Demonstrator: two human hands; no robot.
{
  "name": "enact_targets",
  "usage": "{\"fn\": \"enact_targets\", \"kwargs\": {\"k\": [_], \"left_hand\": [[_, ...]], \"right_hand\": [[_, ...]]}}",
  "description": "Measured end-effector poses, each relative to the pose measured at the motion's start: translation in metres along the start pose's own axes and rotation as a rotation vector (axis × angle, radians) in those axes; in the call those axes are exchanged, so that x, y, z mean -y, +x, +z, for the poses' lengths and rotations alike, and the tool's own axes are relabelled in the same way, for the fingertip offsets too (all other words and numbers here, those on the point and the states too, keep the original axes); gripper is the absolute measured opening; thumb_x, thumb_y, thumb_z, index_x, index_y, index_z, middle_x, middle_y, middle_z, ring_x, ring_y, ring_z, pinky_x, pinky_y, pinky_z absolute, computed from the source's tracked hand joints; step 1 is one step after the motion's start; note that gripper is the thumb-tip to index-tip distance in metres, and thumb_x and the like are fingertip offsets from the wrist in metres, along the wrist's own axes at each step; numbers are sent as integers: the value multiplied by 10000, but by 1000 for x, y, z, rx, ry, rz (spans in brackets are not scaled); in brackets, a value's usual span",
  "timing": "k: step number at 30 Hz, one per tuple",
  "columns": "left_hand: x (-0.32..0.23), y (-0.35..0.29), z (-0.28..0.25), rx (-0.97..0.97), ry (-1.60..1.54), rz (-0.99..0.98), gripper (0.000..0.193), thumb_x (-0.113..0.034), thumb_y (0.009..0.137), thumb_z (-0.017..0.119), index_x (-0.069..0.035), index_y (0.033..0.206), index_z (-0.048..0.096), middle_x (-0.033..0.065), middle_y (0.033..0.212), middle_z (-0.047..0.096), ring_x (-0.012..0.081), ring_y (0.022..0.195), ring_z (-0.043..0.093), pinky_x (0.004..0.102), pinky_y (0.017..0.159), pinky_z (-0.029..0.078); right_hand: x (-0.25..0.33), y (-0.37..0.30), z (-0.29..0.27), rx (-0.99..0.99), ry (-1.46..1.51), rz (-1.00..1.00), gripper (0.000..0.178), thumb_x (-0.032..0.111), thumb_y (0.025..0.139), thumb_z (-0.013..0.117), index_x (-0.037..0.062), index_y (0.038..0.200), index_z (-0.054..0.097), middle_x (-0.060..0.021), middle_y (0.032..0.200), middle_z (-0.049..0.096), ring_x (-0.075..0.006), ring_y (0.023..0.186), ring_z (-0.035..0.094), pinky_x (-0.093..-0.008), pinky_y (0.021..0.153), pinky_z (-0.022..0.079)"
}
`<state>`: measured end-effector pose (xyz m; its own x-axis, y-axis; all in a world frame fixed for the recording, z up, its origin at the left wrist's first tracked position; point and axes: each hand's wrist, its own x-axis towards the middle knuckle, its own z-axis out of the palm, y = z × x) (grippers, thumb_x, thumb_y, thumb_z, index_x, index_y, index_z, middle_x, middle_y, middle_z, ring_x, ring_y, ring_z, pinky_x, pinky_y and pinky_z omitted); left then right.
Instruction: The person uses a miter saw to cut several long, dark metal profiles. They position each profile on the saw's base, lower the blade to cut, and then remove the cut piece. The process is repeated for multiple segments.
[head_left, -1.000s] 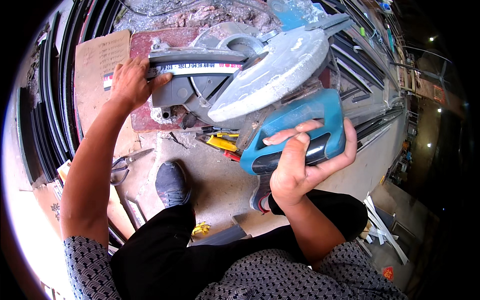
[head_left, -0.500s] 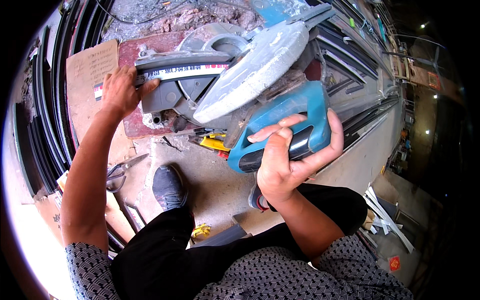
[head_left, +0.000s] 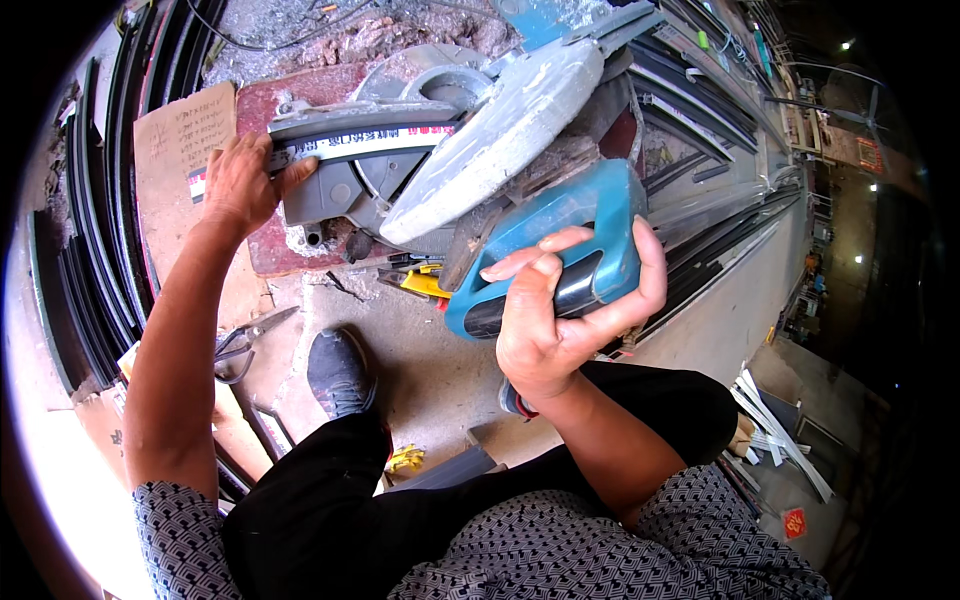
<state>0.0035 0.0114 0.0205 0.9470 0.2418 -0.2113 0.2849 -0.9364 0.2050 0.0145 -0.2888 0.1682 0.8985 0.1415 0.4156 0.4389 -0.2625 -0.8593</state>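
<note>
A miter saw with a dusty grey blade guard (head_left: 490, 150) stands before me. My right hand (head_left: 535, 350) is closed around its blue handle (head_left: 612, 190), the index finger stretched along the outer side. Across the saw's grey base (head_left: 325, 195) lies a dark profile strip (head_left: 385, 141) with white printed film, up against the fence (head_left: 350, 118). My left hand (head_left: 238, 185) grips this strip near its left end, thumb on the near side. The strip's right end passes behind the guard, which hides the blade.
A cardboard sheet with handwriting (head_left: 185, 130) lies left of the saw. Long dark profiles (head_left: 95, 290) lean at the left, and more (head_left: 700, 110) lie at the right. Scissors (head_left: 240, 345) and a yellow-handled tool (head_left: 425, 284) are on the floor near my shoe (head_left: 338, 370).
The saw's handle and guard have shifted slightly left, with my right hand moving along on the handle. My left hand and the strip have stayed in place.
</note>
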Motion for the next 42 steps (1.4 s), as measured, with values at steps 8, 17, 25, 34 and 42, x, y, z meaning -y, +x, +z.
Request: {"fn": "enact_targets", "kwargs": {"k": [8,17,25,34,42], "left_hand": [[-2,0,-3,39,-9,-16,815,-797,935,518,-18,1103,689,176,1109,680,351,1158,609,488,1030,403],[-3,0,-2,27,-38,-27,796,-794,934,534,-18,1051,669,168,1093,660,341,1144,595,490,1042,396],[3,-1,5,-32,-55,-5,795,-790,933,545,-7,1014,655,176,1071,647,354,1129,589,501,1034,398],[3,0,9,-44,-77,-4,812,-800,922,549,-8,1064,665,183,1115,662,362,1169,585,509,1054,393],[6,-4,13,-57,-44,-17,820,-803,919,547,-23,1144,665,184,1187,675,363,1204,594,503,1067,399]], "right_hand": [[-4,-10,0,7,84,36,726,-99,894,515,75,1505,163,-212,1217,419,-154,822,550,-283,603,569],[-11,-16,-1,40,36,0,749,-99,879,531,74,1508,164,-202,1201,442,-157,842,543,-290,660,579],[-16,-24,6,52,15,-54,715,-122,892,512,56,1493,167,-204,1125,499,-158,741,569,-312,675,579],[-17,-28,9,13,39,-8,711,-120,895,519,48,1493,175,-212,1177,476,-148,755,553,-300,659,575],[22,48,-28,12,22,156,632,4,973,565,54,1514,241,-203,1169,566,-217,634,658,-349,621,607]]}}
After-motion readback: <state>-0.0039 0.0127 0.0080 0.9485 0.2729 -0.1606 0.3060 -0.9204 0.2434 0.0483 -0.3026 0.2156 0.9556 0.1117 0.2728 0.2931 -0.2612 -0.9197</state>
